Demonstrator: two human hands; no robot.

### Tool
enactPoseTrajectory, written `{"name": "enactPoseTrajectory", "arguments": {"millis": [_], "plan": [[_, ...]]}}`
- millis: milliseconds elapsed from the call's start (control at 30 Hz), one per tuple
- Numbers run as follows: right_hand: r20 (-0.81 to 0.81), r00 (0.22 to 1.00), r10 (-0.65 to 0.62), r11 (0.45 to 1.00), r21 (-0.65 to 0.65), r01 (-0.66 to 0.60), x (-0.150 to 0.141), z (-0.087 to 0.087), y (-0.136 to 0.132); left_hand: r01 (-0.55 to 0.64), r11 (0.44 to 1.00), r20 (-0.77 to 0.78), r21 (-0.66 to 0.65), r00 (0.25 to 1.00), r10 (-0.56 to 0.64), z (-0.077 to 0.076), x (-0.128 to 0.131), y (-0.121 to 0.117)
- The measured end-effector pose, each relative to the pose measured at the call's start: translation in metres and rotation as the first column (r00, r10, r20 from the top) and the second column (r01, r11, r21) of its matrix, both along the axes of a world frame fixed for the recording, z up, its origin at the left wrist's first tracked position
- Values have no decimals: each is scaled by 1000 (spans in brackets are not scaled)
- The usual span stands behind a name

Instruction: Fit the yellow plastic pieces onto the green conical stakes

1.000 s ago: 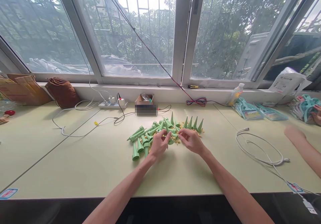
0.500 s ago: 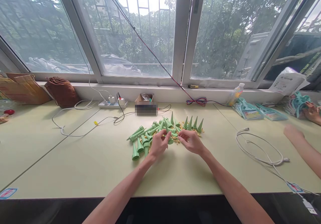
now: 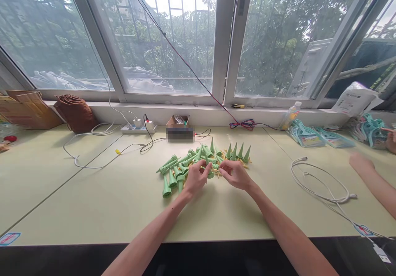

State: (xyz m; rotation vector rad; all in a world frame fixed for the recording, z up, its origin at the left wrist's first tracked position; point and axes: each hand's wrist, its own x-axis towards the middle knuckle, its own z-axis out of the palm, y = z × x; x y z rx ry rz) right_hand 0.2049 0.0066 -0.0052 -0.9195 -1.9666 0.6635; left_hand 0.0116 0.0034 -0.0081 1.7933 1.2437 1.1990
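Indoors, pale table beneath windows, left grip pinching green cone, right grip hard to tell

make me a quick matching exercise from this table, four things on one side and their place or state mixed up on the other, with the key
1. bare left hand
2. small yellow plastic pieces
3. white power strip
4. brown fabric bag

a. beside the large cardboard box at far left
b. holding a green plastic cone
c. bearing white adapters
d. scattered among green cones

Pairs: 1-b, 2-d, 3-c, 4-a
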Motion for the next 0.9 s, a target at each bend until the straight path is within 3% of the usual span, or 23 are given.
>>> {"name": "enactPoseTrajectory", "arguments": {"millis": [900], "plan": [[34, 999, 4, 1000, -2, -4, -1, 0, 0, 33, 999, 19, 5, 999, -33, 2, 0, -2]]}}
